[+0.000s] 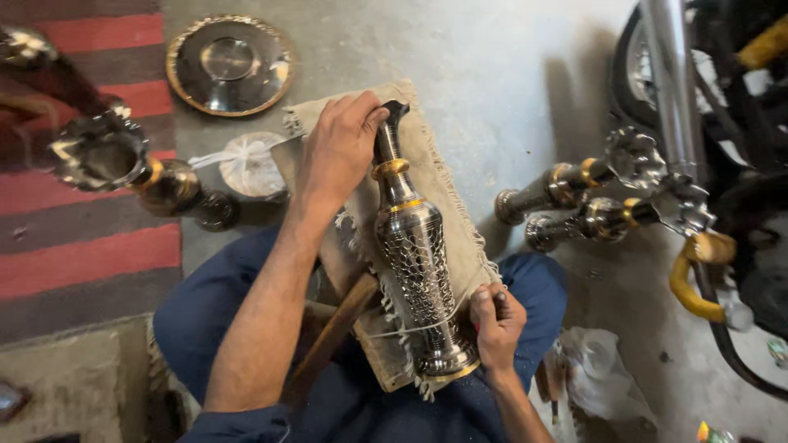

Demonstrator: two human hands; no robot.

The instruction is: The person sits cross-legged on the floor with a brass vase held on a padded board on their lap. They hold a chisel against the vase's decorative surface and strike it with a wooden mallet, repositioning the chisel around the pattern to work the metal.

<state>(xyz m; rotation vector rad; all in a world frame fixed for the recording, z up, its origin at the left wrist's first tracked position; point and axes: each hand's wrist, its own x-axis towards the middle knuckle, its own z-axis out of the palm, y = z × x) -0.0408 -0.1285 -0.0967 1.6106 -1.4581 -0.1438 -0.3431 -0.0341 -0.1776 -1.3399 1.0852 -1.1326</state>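
Note:
A tall dark metal vase (414, 246) with gold bands and a scale-like cut pattern lies on a burlap cloth (443, 176) across my lap. My left hand (338, 148) grips its narrow neck near the flared mouth. My right hand (495, 321) is closed on a small tool whose tip rests against the vase's lower body near the base. A thin light cord runs across the vase just above its foot. A wooden block (332, 332) pokes out under the cloth.
A round metal plate (230, 64) lies on the concrete floor behind. Another vase (123, 160) lies at left on a red striped rug, beside a tied white bag (250, 164). Two similar vases (574, 205) lie at right by a motorcycle (706, 123).

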